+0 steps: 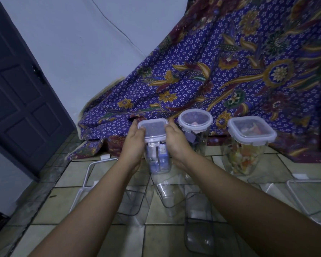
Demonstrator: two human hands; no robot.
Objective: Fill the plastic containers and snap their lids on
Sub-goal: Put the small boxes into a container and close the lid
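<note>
Hands close on one tall container from either side. The left hand curls round its left wall and the edge of its square lid. The right hand grips the right side the same way, and the fingertips of both reach the lid's far corners. A clear latch flap hangs at the lid's near edge; I cannot tell whether it is snapped down, nor whether the base touches the floor.

Just beside the right hand stands a round-lidded container, leaving almost no gap there. A third container with a square lid stands well apart to the right. Left of the left hand the tiles lie bare up to the cloth, which hangs close behind all three. Toward the person, empty tubs lie on their sides between the forearms, with loose lid frames on the left and right.

All the containers are clear hard plastic with cloudy, round-cornered lids. The held one shows blue and white pieces, the right one pale, orange and green bits. The floor is glossy beige tile with dark joints, and the cloth is purple with gold flowers.
</note>
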